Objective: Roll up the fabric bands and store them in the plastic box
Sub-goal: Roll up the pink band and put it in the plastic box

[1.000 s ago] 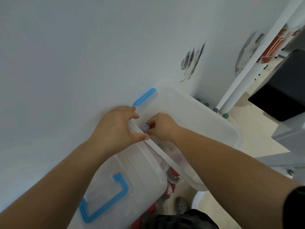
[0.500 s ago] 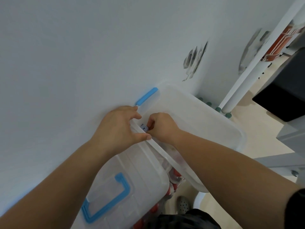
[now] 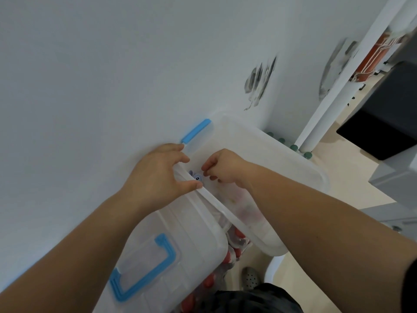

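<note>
Both forearms bare, left hand (image 3: 158,175) and right hand (image 3: 225,166) uncovered. Black sleeve edge (image 3: 411,288) at right upper arm. Black garment (image 3: 252,300) over the body. Grey perforated clog (image 3: 249,279) on one foot.

Soft even light, faint shadows, wide-angle warp & blur at edges.

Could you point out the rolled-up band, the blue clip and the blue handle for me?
rolled band (image 3: 198,178), head view: on its spiral end face.
blue clip (image 3: 196,131), head view: on the middle of the strip.
blue handle (image 3: 150,279), head view: on the middle of its long bar.
</note>
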Motion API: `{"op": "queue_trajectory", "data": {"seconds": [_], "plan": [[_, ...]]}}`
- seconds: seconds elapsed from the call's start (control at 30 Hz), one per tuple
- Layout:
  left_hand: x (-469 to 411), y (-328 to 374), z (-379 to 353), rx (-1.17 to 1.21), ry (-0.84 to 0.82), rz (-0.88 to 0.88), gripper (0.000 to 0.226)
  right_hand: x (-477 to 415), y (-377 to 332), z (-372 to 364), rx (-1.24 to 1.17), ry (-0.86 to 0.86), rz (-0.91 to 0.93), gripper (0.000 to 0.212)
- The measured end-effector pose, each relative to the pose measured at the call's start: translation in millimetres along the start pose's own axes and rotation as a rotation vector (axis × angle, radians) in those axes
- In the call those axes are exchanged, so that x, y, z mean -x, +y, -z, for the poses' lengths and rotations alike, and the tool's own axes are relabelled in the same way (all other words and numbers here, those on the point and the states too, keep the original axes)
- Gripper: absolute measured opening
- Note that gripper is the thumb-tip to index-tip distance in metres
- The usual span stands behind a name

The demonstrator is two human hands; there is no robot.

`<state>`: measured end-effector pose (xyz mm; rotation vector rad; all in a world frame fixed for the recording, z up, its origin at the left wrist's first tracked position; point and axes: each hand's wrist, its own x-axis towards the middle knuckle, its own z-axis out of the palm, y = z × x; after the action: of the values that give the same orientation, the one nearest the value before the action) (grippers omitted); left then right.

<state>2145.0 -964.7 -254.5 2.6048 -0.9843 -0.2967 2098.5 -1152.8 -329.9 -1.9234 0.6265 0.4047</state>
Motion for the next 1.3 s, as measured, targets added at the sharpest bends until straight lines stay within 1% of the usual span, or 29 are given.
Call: {"op": "queue_trajectory", "data": {"seconds": [0.1,0.17,0.23,0.3,0.4,0.5,0.6,0.67,0.73,0.8,0.93,1.0,1.07,1.13,1.23,1.3], "plan": [[2.5,1.0,0.8,0.003,-0.007,0.007,0.066,3.7,-3.1,2.0,0.01,-0.002,-0.011,0.024],[4.2,2.0,1.4,0.01,-0.008,0.012,0.064,7.0,-5.9,3.5,0.054,0.026,0.001,0.024],[6.3,3.2,2.6,0.015,-0.006,0.01,0.06,12.4,-10.6,5.9,0.125,0.114,0.041,0.024],[8.8,3.1,5.1,0.018,0.005,-0.002,0.053,21.6,-20.3,9.0,0.146,0.233,0.102,0.023],[15.6,-1.3,11.2,0.023,0.046,-0.009,0.043,43.7,-40.7,11.5,0.145,0.379,0.237,0.019],[28.7,-7.8,18.1,0.03,0.076,0.001,0.041,78.0,-54.6,7.2,0.19,0.471,0.385,0.014],[48.0,-15.5,23.6,0.043,0.1,0.002,0.042,117.3,-54.2,-4.5,0.266,0.491,0.433,0.011],[62.4,-20.3,27.7,0.04,0.109,0.009,0.042,139.5,-48.8,-15.7,0.391,0.473,0.432,0.021],[77.1,-25.4,31.2,0.009,0.099,0.03,0.044,156.5,-43.4,-30.6,0.577,0.43,0.404,0.032],[92.7,-30.0,33.5,-0.044,0.078,0.08,0.049,168.3,-38.4,-49.9,0.745,0.39,0.373,0.038],[126.6,-36.8,33.2,-0.13,0.058,0.175,0.063,177.7,-30.8,-81.2,0.834,0.383,0.353,0.045],[143.6,-39.9,30.1,-0.186,-0.012,0.208,0.082,178.3,-28.6,-89.2,0.862,0.355,0.306,0.051],[158.7,-43.2,26.5,-0.224,-0.111,0.223,0.108,179.4,-27.4,-94.5,0.905,0.318,0.239,0.059],[169.8,-48.6,21.4,-0.211,-0.164,0.224,0.122,181.0,-26.1,-99.9,0.902,0.295,0.209,0.062],[178.7,-56.6,16.9,-0.148,-0.167,0.215,0.126,183.0,-24.9,-102.5,0.846,0.309,0.195,0.061],[183.0,-59.0,16.7,-0.12,-0.161,0.205,0.125,185.1,-24.3,-101.0,0.756,0.312,0.193,0.06]]}}
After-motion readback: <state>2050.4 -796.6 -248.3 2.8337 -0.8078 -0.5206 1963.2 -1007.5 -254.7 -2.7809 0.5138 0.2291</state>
